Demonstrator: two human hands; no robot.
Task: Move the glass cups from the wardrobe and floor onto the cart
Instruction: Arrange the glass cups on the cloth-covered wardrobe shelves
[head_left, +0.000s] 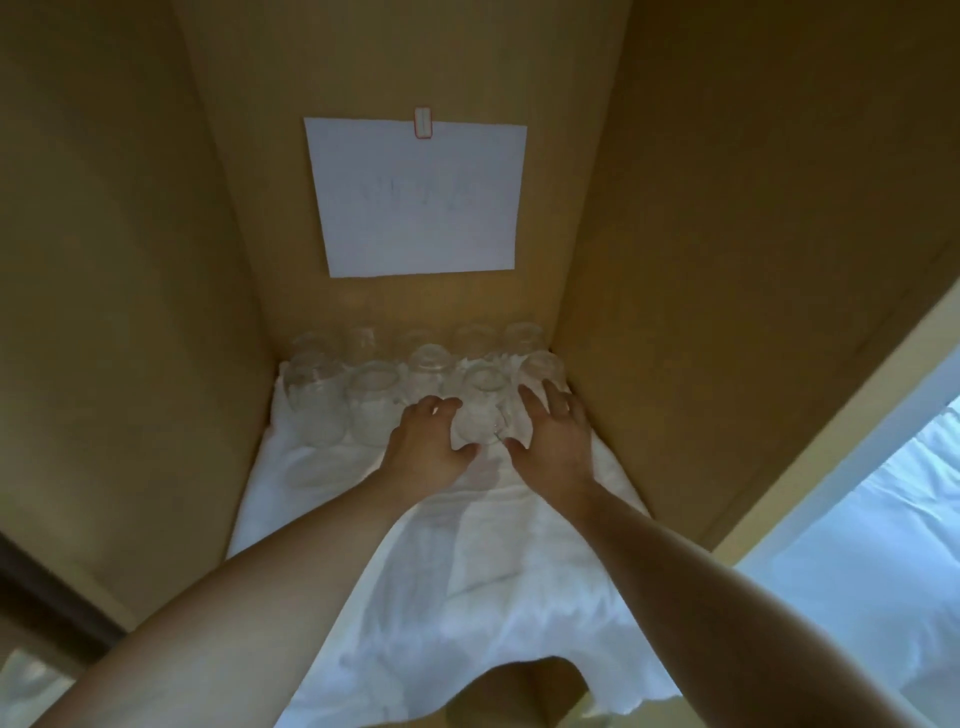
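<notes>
Both hands, left hand (428, 441) and right hand (553, 434), spread around one glass cup (480, 410); many cups (363, 374) beyond them remain unmoved.

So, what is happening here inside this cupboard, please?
A person reaches into a wooden wardrobe with both bare hands. The left hand and the right hand are open on either side of one glass cup in the front row, not yet closed on it. More glass cups stand behind and beside it on a white cloth. A sheet of paper hangs on the back wall.
</notes>
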